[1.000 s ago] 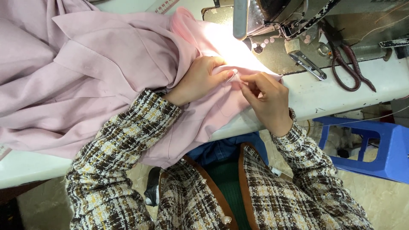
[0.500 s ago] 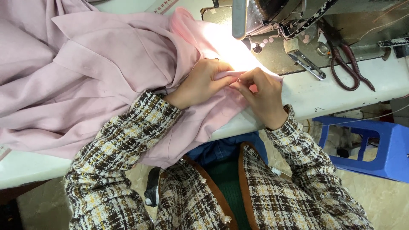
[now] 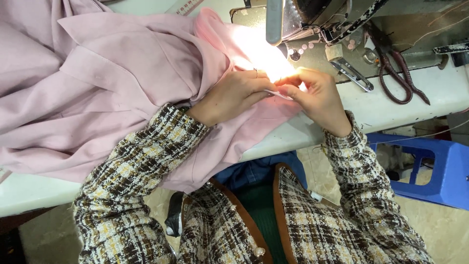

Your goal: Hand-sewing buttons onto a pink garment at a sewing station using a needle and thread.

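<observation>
A large pale pink garment (image 3: 112, 83) lies heaped over the white sewing table (image 3: 410, 98), one edge running under the sewing machine head (image 3: 293, 19). My left hand (image 3: 232, 95) rests on the cloth and pinches its edge just in front of the machine. My right hand (image 3: 315, 95) meets it from the right, fingertips closed on the same brightly lit edge of pink fabric. Both hands touch at the fingertips. The needle area is washed out by the lamp.
Dark red scissors (image 3: 395, 73) lie on the table to the right of the machine, beside a metal clip (image 3: 354, 73). A blue plastic stool (image 3: 435, 166) stands on the floor at right. A ruler (image 3: 188, 6) lies at the far edge.
Both hands have shifted slightly up toward the machine with the fabric edge, and the fingertips have closed tighter together on it.
</observation>
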